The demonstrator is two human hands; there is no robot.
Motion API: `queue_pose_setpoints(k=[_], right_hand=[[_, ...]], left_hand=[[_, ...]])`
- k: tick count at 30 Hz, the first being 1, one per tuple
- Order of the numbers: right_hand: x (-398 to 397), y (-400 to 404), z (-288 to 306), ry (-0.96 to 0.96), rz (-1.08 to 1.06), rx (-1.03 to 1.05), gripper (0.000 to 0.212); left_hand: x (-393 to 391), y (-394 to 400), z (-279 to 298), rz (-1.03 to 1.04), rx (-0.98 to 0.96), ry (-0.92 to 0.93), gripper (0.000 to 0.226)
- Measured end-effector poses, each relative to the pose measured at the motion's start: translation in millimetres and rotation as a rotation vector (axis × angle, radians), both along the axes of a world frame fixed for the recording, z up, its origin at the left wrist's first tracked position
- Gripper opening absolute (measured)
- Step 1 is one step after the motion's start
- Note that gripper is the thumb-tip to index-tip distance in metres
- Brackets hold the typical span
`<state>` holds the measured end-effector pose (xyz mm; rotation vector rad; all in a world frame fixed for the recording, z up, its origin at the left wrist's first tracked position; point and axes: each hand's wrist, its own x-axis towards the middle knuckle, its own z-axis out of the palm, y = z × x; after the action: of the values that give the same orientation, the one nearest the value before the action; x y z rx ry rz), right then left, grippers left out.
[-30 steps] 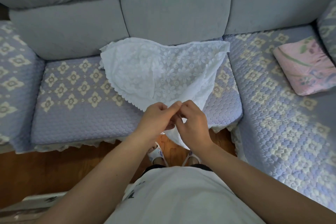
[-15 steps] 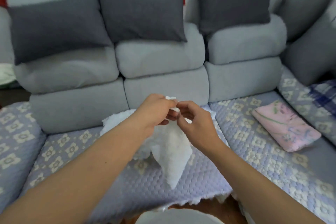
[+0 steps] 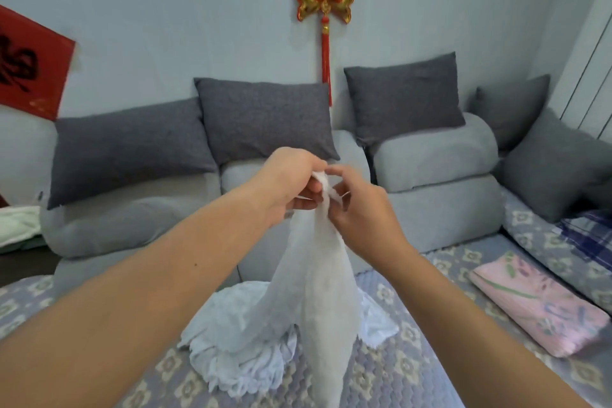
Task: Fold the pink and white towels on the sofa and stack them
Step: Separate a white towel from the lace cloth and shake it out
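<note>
A red paper sign (image 3: 25,63) hung on the wall at far left. The left hand (image 3: 291,185) pinched the top edge of the white towel (image 3: 318,301), fingers closed on the cloth. Beside it, almost touching, the right hand (image 3: 361,209) gripped the same bunched edge with curled fingers. The towel hung down from both hands, its lower part heaped on the sofa (image 3: 414,371) seat. Farther right the pink towel (image 3: 536,305) lay folded on the seat.

Single head view; faces forward toward sofa (image 3: 430,209); hands near lens
</note>
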<state>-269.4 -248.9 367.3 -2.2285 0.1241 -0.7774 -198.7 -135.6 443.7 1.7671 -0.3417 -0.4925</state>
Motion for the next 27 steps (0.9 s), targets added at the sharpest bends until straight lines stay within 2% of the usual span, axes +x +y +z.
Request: queue_pose_setpoints(k=[5,7,10,13,15,18,19,23,25,27], right_hand=[[8.9,-21.2,22.6,-0.025,-0.256,-0.134,0.046],[8.1,-36.5,28.0,0.063,-0.345,-0.233,0.044],[2.8,-62.9,32.6,0.307,-0.459,-0.332,0.029],[-6.6,-79.9,33.4,0.332,-0.522,-0.266,0.027],[-9.7,-80.6,34.7,0.239,-0.49,-0.128,0.027],[-8.8,-74.8,31.6,0.106,-0.336,0.211,0.033],[-8.9,-72.3,27.3,0.1,-0.28,0.238,0.032],[-9.8,-70.1,7.9,0.097,-0.147,0.065,0.018],[-9.3,-69.3,5.9,0.127,-0.149,-0.062,0.017],[-6.9,-60.8,10.2,0.091,-0.109,-0.044,0.015]], left_hand=[[6.6,-2.4,23.6,0.065,-0.246,0.125,0.01],[6.9,-3.5,35.5,0.07,-0.346,0.153,0.007],[14.3,-2.0,60.3,0.115,-0.472,0.132,0.01],[27.7,2.1,74.5,0.148,-0.514,0.1,0.017],[36.4,4.7,71.3,0.164,-0.486,0.108,0.013],[51.8,10.2,57.4,0.235,-0.423,0.128,0.008],[56.1,13.6,54.1,0.253,-0.419,0.152,0.009],[61.8,26.5,46.1,0.271,-0.472,0.255,0.01],[59.9,28.7,44.0,0.245,-0.499,0.247,0.011],[56.7,28.2,44.2,0.185,-0.477,0.195,0.005]])
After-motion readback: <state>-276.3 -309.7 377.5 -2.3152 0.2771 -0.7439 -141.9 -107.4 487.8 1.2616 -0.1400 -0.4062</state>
